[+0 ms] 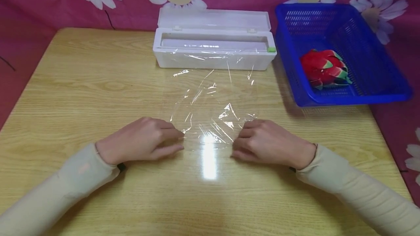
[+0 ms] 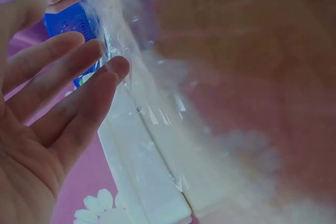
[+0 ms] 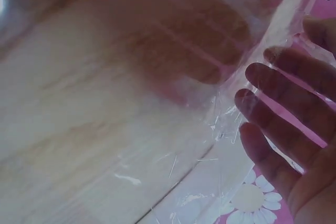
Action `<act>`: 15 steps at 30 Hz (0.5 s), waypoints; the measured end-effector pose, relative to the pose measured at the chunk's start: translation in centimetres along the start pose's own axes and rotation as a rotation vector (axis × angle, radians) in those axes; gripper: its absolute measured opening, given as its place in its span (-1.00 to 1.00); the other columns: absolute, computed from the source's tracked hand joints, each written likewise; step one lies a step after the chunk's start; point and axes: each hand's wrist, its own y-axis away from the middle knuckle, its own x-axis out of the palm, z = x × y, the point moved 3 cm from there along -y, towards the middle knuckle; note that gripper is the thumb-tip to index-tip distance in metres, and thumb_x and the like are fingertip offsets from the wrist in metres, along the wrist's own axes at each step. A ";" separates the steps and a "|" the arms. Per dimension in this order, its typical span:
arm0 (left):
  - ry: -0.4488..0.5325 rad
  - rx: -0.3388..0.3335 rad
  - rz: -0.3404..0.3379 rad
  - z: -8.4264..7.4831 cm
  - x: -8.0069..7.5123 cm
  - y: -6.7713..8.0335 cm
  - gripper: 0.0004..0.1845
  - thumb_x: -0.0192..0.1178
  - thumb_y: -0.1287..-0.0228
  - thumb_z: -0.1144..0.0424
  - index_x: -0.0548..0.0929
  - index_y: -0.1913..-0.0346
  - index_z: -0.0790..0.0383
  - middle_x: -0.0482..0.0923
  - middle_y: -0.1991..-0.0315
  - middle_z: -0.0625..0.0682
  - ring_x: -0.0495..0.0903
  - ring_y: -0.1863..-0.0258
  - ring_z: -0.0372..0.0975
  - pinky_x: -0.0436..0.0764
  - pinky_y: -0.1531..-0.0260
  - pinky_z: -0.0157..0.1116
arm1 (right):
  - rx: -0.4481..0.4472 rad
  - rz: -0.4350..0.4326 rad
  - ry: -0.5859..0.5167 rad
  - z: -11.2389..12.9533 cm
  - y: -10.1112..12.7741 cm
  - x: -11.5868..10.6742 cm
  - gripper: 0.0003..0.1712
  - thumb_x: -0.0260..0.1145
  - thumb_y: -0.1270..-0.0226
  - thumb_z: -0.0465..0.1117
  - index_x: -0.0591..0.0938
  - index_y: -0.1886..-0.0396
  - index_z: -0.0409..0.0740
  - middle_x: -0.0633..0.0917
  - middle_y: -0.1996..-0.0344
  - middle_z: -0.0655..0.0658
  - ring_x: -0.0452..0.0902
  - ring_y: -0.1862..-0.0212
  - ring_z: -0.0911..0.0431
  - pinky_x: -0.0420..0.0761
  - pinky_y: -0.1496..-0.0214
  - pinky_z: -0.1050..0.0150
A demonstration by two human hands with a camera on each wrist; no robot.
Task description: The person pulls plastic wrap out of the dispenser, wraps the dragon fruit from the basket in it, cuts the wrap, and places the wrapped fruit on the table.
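A sheet of clear cling film (image 1: pixel 210 97) stretches toward me from a white dispenser box (image 1: pixel 214 59), and light glints off its creases. My left hand (image 1: pixel 144 139) is at the film's near left corner, thumb apart from the fingers. In the left wrist view the left hand's fingers (image 2: pixel 73 98) are fairly straight, their tips against the film. At the near right corner is my right hand (image 1: pixel 269 141). Its fingers (image 3: pixel 283 124) look extended in the right wrist view, with the tips touching the film.
The dispenser's lid (image 1: pixel 213 19) stands raised, with a film roll (image 1: pixel 213 44) inside and a green slider (image 1: pixel 271 49) at the right end. A blue basket (image 1: pixel 354 99) at the right holds a red dragon fruit (image 1: pixel 325 68). Behind the wooden table (image 1: pixel 98 83) hangs a pink flowered cloth (image 1: pixel 131 6).
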 end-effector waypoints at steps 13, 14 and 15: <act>-0.020 -0.065 -0.159 3.7 -1.1 -2.4 -0.79 0.38 -0.33 0.19 0.81 0.12 0.26 0.81 0.14 0.09 0.75 0.02 -0.05 0.71 -0.17 -0.04 | 0.073 -0.114 -0.004 -1.7 -1.2 -1.6 -0.72 0.45 -0.32 0.09 0.80 0.24 -0.02 0.81 0.37 0.04 0.71 0.27 0.09 0.69 0.14 0.14; -0.022 -0.067 -0.158 4.0 -1.1 -2.6 -0.79 0.38 -0.33 0.19 0.81 0.11 0.27 0.80 0.14 0.10 0.75 0.02 -0.05 0.71 -0.17 -0.04 | 0.083 -0.131 -0.006 -1.9 -1.3 -1.7 -0.70 0.43 -0.33 0.09 0.81 0.23 -0.03 0.82 0.36 0.03 0.72 0.26 0.08 0.69 0.13 0.13; -0.024 -0.070 -0.156 4.3 -1.1 -2.8 -0.79 0.38 -0.33 0.20 0.81 0.10 0.28 0.80 0.13 0.11 0.74 0.02 -0.04 0.71 -0.17 -0.04 | 0.091 -0.149 -0.008 -2.1 -1.4 -1.9 -0.67 0.42 -0.34 0.10 0.82 0.22 -0.05 0.83 0.35 0.01 0.73 0.24 0.06 0.70 0.12 0.12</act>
